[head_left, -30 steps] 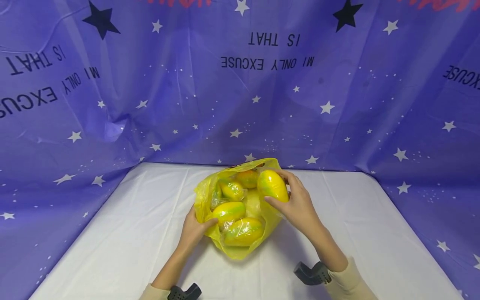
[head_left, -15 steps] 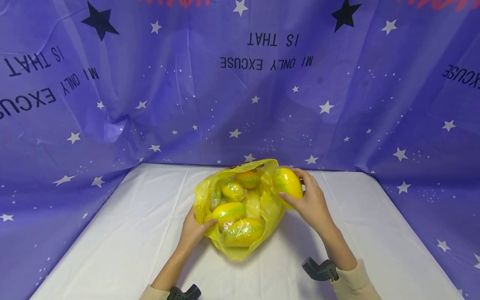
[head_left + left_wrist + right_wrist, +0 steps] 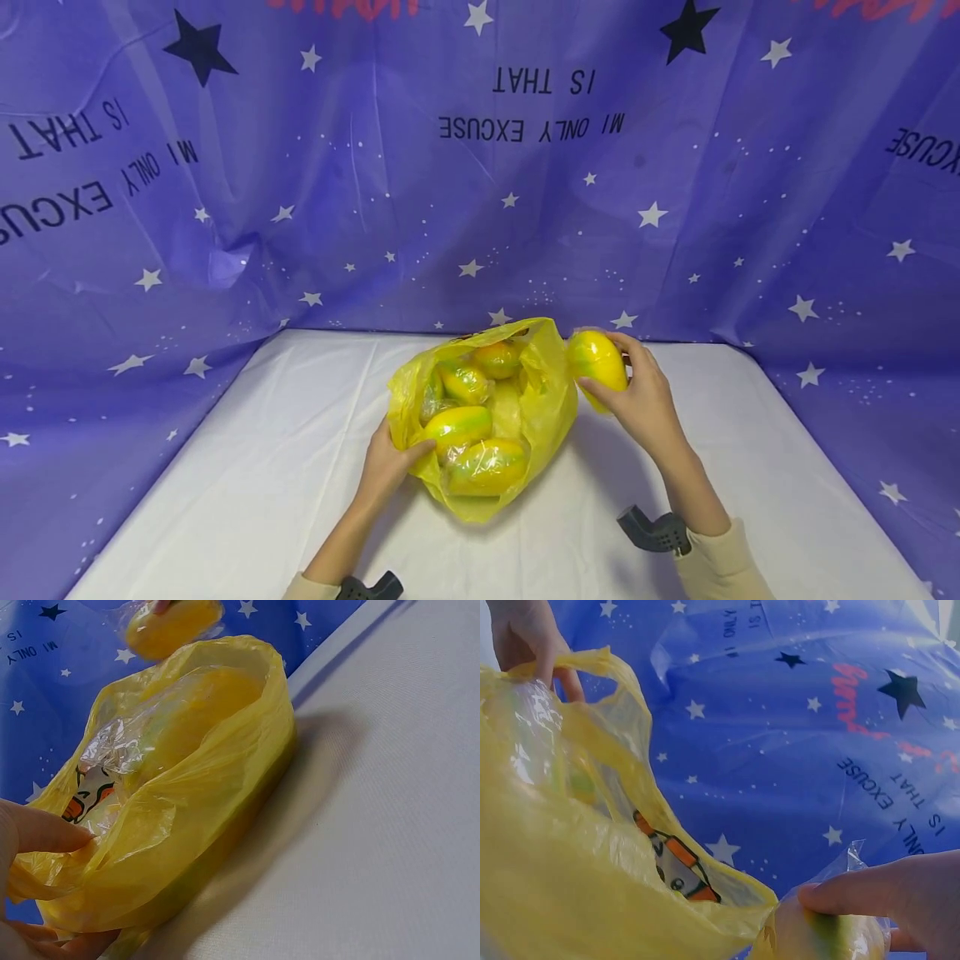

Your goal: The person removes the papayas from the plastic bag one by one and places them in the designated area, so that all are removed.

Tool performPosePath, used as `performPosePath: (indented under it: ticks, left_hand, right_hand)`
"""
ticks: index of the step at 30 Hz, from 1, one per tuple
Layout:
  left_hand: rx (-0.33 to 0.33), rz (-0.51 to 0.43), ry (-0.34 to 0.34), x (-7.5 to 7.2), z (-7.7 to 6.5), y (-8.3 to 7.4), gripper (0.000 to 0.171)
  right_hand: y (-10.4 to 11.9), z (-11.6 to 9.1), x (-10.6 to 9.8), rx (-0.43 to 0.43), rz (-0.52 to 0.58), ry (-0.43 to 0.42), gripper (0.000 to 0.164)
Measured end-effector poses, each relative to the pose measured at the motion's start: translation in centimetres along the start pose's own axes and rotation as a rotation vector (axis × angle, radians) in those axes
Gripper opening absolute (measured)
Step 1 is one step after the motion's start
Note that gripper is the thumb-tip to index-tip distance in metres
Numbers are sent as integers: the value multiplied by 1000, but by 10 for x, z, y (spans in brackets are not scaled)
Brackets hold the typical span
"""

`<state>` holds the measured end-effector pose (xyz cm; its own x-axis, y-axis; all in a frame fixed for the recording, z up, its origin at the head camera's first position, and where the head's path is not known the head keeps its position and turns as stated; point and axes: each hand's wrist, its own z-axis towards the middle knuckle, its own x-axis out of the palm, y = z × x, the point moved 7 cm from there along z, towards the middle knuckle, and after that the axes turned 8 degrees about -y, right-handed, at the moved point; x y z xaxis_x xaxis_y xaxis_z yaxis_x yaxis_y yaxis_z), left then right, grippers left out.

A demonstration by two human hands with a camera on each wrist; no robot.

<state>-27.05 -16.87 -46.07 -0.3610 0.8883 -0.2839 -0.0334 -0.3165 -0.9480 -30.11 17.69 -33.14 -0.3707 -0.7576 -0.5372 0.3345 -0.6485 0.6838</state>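
Observation:
A yellow plastic bag (image 3: 551,408) stands with its mouth spread wide on the white table. Inside it lie several yellow-green mangoes (image 3: 487,467) in clear plastic wrap. My left hand (image 3: 386,462) grips the bag's left rim, thumb inside and fingers outside, as the left wrist view (image 3: 45,832) also shows. Just beyond the bag's right side, my right hand (image 3: 637,396) holds one wrapped mango (image 3: 597,360) between thumb and fingers, raised above the table. In the right wrist view, loose clear wrap sticks up from this mango (image 3: 829,934).
The white cloth-covered table (image 3: 750,467) extends to both sides of the bag. A purple-blue curtain (image 3: 480,208) with stars and lettering hangs behind it and along both sides. Dark camera mounts (image 3: 652,531) sit on both wrists.
My right hand has carried the mango rightward from over the bag's mouth to outside its right edge. The bag's right side has sprung outward. My left hand has stayed on the rim.

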Motion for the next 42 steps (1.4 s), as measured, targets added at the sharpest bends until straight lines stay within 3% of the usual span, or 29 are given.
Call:
performPosePath:
  ticks: [9,15,23,31,42]
  left_hand:
    - [8,-13,0,0,0,0,63]
    - [4,8,-1,-2,0,0,61]
    - [18,24,-12,-4,1,0,57]
    - [46,12,-7,-4,0,-2,57]
    - [33,13,-2,-3,-1,0,58]
  right_hand:
    - [-17,6,-6,44,-18,-8,71]
    - [-36,10,-1,96,-40,10,71]
    - [-55,13,7,97,-79,24,70]
    - [-59,12,8,76,-109,55,71]
    - [-72,11,12,124,-160,101,70]
